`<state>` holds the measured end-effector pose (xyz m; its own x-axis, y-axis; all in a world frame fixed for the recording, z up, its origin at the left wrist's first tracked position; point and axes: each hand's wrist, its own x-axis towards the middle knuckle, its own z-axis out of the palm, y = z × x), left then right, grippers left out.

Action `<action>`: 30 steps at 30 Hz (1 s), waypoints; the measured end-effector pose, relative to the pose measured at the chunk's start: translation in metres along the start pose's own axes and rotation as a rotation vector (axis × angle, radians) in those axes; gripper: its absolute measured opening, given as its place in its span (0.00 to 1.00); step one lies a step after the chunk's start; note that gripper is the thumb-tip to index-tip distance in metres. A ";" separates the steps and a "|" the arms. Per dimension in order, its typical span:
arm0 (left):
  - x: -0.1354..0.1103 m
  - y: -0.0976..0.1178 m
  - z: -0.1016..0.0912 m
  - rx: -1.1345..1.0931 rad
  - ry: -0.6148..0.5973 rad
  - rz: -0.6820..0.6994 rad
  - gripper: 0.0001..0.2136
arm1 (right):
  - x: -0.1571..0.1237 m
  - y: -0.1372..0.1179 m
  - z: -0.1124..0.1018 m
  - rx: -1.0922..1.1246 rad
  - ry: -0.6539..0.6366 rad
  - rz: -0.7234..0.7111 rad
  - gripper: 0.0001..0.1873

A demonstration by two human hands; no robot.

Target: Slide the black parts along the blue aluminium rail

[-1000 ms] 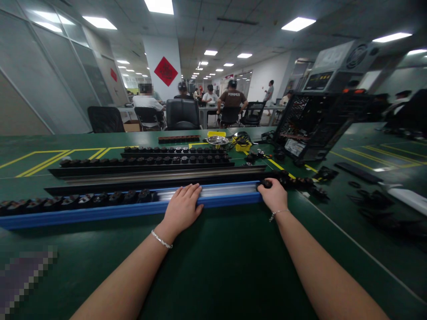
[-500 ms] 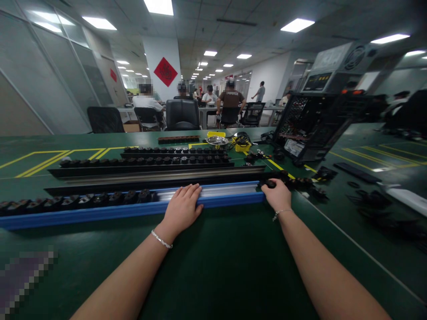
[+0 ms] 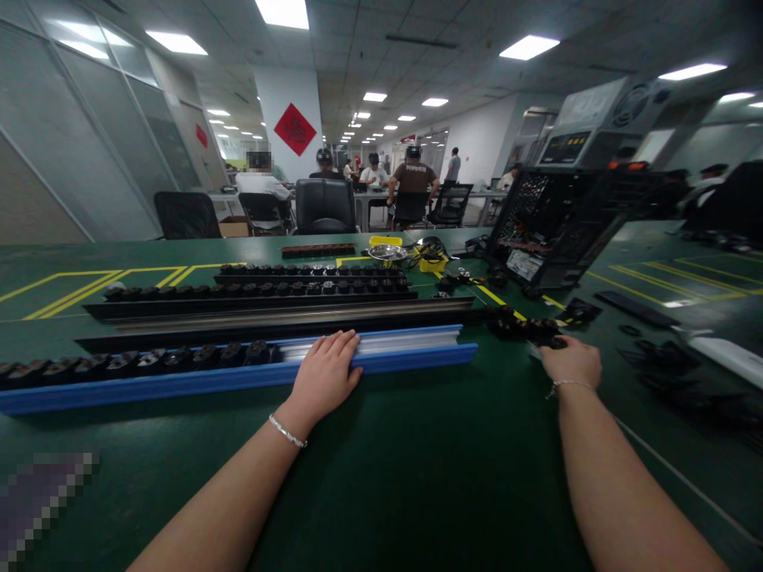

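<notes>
A long blue rail [image 3: 411,361] with a silvery channel lies across the table, its left part filled with a row of black round parts [image 3: 206,355]. My left hand [image 3: 327,367] rests over the rail right of this row, fingers stretched out on top and thumb at the near side. Beyond the rail's right end, my right hand [image 3: 573,364] is closed with its fingertips on a small black part [image 3: 558,342], low over the table. Just behind it, more black parts [image 3: 518,324] lie in a short row. The far side of the right fingers is hidden.
Behind the blue rail lie black rails [image 3: 286,318], some carrying black parts. Further back are a metal dish [image 3: 387,253] and a yellow tray [image 3: 432,258] with cables. An open computer case [image 3: 536,230] stands at right. Several people sit beyond the table.
My right hand has moved right, from the blue rail's right end to beside the loose black parts. The rail's end now shows uncovered. My left hand stays on the rail.
</notes>
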<state>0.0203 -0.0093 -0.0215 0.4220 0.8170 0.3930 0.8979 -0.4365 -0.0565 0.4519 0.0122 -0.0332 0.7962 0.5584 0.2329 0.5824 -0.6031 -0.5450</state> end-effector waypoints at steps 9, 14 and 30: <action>0.000 0.000 0.001 0.004 0.022 0.005 0.24 | -0.002 -0.001 0.008 -0.088 0.022 0.041 0.25; -0.001 0.000 0.001 0.011 0.025 0.008 0.24 | -0.001 -0.003 0.012 -0.065 0.054 0.005 0.26; -0.001 0.002 -0.003 -0.017 -0.009 -0.019 0.24 | -0.108 -0.095 0.006 0.169 0.084 -0.997 0.23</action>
<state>0.0216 -0.0120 -0.0190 0.4063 0.8283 0.3858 0.9034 -0.4274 -0.0339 0.3096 0.0127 -0.0111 -0.0270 0.7176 0.6960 0.9620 0.2079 -0.1770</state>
